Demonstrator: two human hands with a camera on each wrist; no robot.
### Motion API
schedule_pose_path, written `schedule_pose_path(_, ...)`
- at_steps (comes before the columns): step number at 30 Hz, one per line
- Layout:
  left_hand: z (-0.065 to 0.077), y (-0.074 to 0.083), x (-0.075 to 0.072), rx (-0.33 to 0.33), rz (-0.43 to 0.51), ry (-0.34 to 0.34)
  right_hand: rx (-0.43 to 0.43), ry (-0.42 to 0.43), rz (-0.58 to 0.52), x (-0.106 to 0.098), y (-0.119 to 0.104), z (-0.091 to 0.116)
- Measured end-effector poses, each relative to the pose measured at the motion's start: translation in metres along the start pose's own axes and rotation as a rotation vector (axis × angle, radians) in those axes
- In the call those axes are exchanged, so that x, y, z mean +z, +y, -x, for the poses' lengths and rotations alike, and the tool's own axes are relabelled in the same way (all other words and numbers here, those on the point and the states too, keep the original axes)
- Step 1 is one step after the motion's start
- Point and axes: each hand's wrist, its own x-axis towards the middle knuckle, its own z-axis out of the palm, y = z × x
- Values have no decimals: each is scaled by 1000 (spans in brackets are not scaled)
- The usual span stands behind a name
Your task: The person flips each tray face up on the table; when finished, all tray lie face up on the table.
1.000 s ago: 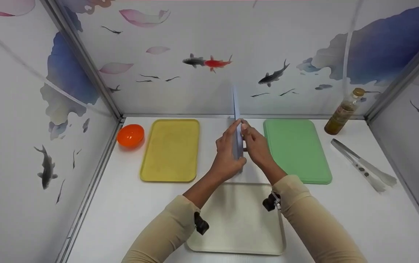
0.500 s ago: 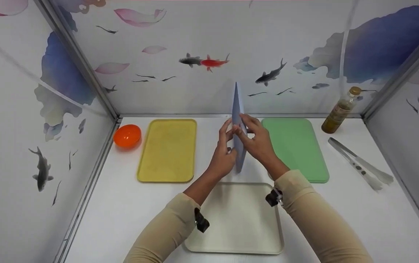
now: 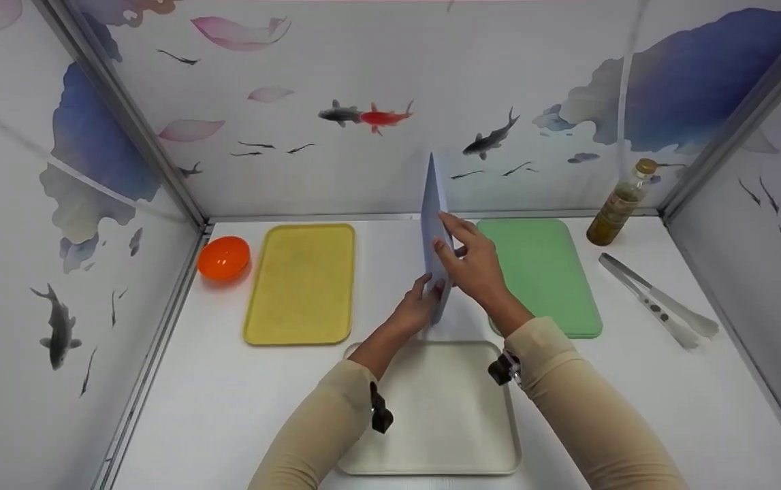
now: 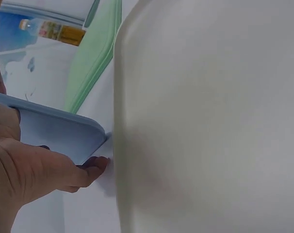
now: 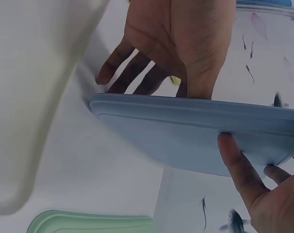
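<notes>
A blue tray (image 3: 435, 252) stands upright on its edge, narrow side toward the head camera; whether it touches the table cannot be made out. My left hand (image 3: 412, 314) is low on its left side, the thumb against that face close to the rim. The other left fingers are spread along the same side in the right wrist view. From the right, my right hand (image 3: 477, 265) touches the outer face with thumb and fingertips, the thumb nearly straight. No right finger shows round the rim. A cream tray (image 3: 441, 408) lies flat below both hands.
To the left are a yellow tray (image 3: 300, 284) and an orange bowl (image 3: 224, 258). On the right lie a green tray (image 3: 550, 286) and metal tongs (image 3: 656, 299). A bottle of amber liquid (image 3: 615, 211) stands at the back right. Printed wall panels (image 3: 363, 54) enclose the table.
My left hand has slid down the blue tray toward its lower near corner. The right thumb and fingers have spread over the right face, and the tray has turned slightly, showing more of its sides.
</notes>
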Motion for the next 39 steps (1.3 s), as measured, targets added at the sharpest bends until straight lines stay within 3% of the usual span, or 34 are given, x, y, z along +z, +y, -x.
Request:
schedule_pose_path(7,-7,-4,1,-11,-17,-51,28,44,-5,-5,-1,0)
schedule_pose_path(16,-7,-8,-8,16,118,-44,17,65,-39,-12,1,1)
schedule_pose_path(20,-5,-9,-15,25,131,8,30,51,-79,-13,2,3)
schedule_pose_path(27,-5,-11,-23,52,50,125,12,36,-144,-14,5,4)
schedule_pose_path(39,2,-11,-31,114,-70,315,-53,-35,-49,-16,6,1)
